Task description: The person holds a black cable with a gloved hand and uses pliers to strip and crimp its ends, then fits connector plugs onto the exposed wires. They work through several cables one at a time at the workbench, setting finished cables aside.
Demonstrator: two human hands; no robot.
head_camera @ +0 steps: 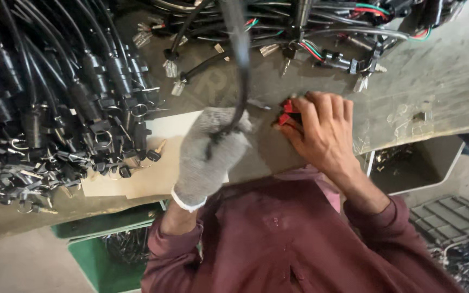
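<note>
My left hand [207, 152] wears a grey knit glove and is closed around a black cable [241, 59]. The cable runs up from the fist toward the top of the view. Just to its right, my bare right hand [321, 130] grips a small red-handled tool [289, 112], whose tip is hidden by the fingers. Both hands rest over the near edge of a worn grey workbench [435, 81], a few centimetres apart. My maroon sleeves and shirt fill the bottom of the view.
A dense pile of black cable assemblies with keys and rings [55, 97] covers the left of the bench. More wired harnesses [310, 27] lie along the top. A cardboard sheet [158, 173] lies under my left hand. Below the bench are a green bin [104, 255], a grey tray [419, 168] and a grey crate [451, 217].
</note>
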